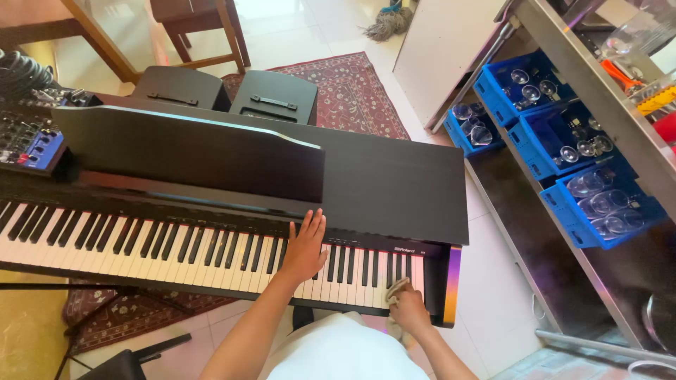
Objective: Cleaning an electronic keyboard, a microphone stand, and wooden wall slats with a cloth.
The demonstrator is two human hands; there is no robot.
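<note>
In the head view, a black digital piano (394, 183) is seen from above, with its keys (141, 246) running from the left edge to the right end. The left hand (305, 248) is laid flat on the keys, with the fingers stretched out and spread toward the back of the keyboard; nothing is held in it. The right hand (408, 309) is closed around a small grey cloth (396, 290), which is pressed on the white keys just beside the right end of the piano. A flat black music stand (190, 151) is raised behind the keys. A mixer with blue parts (28, 141) is placed at the left, touching the piano top. Two black speakers (232, 91) are seen behind the piano, and a red patterned rug (352, 91) is spread on the white tiled floor under them. At the right, blue crates (563, 148) filled with glasses are kept on a low metal shelf (535, 232).
</note>
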